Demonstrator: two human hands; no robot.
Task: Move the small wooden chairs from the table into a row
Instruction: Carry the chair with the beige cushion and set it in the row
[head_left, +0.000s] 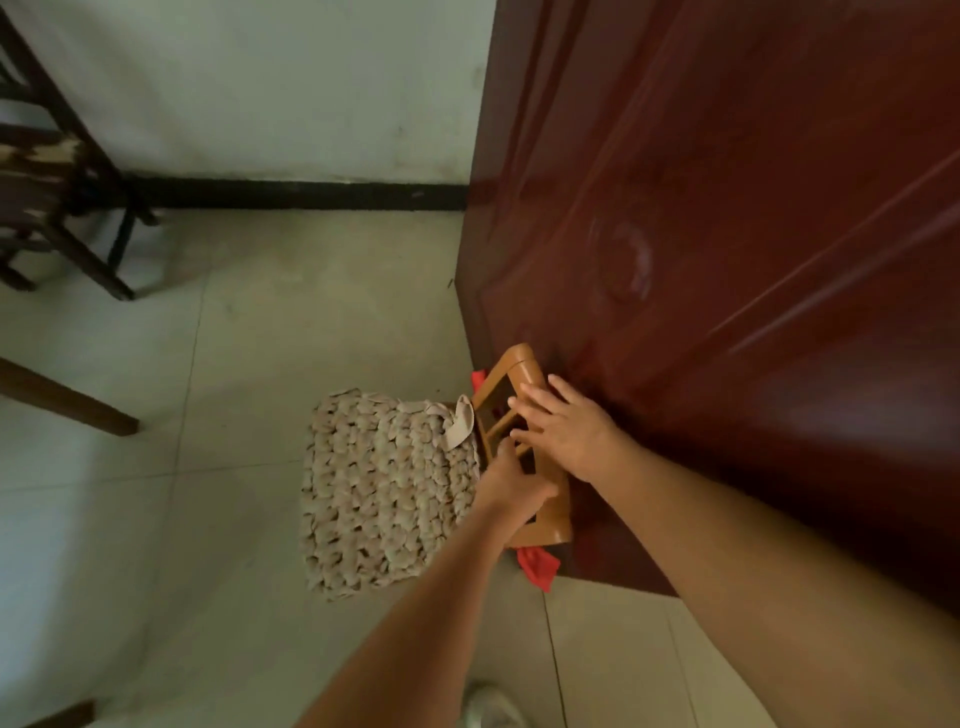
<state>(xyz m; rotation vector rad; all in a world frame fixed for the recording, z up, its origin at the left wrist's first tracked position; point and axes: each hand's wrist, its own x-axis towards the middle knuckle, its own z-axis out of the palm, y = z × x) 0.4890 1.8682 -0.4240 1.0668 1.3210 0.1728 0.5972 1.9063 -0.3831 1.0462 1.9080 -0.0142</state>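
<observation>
A small wooden chair (522, 366) stands on the tiled floor with its orange-brown backrest against a dark red door. A beige woven cushion (384, 493) covers its seat. My left hand (511, 486) grips the lower part of the backrest frame. My right hand (563, 428) lies on the backrest's top rail with fingers spread. Red cloth (537, 566) shows under the chair by the door. The chair's legs are hidden.
The dark red door (727, 260) fills the right side. A dark wooden chair (67, 208) stands at the far left by the white wall. A table leg (67, 397) slants in at left. A white shoe (488, 704) shows at the bottom.
</observation>
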